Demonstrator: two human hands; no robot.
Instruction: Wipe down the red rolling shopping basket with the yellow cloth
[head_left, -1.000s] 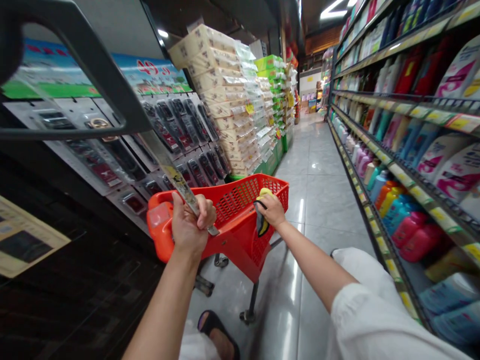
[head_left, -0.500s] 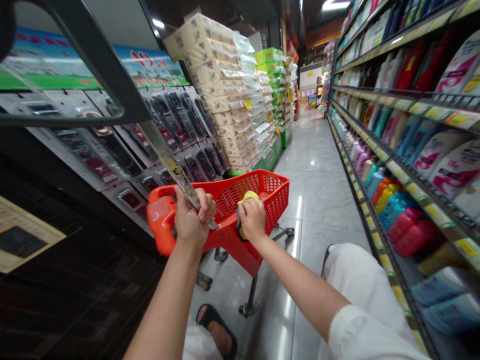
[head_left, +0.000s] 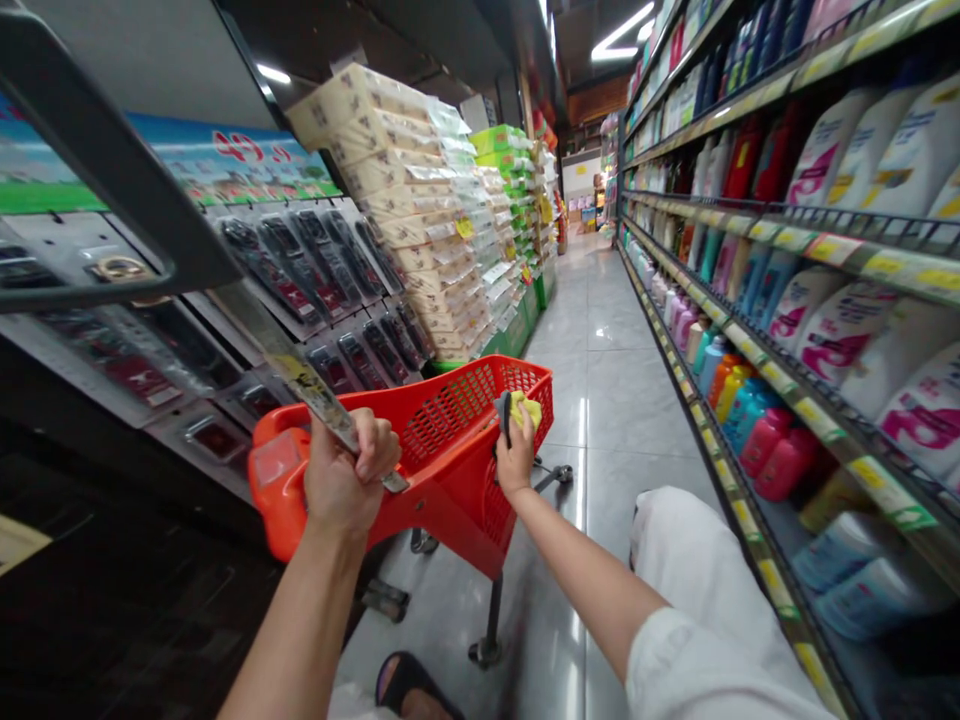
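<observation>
Here, your left hand (head_left: pixel 349 475) has its grip wrapped around the metal bar (head_left: pixel 304 382), with the red cart (head_left: pixel 450 525) stretching lengthwise ahead and to the right, while your right hand (head_left: pixel 515 458), farther out, holds the yellow-and-grey cloth (head_left: pixel 529 408) by the cart's near side.

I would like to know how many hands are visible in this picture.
2: the left hand is closed around the metal bar; the right hand holds a yellow-and-grey cloth at the side of the red cart. No others are visible.
</observation>
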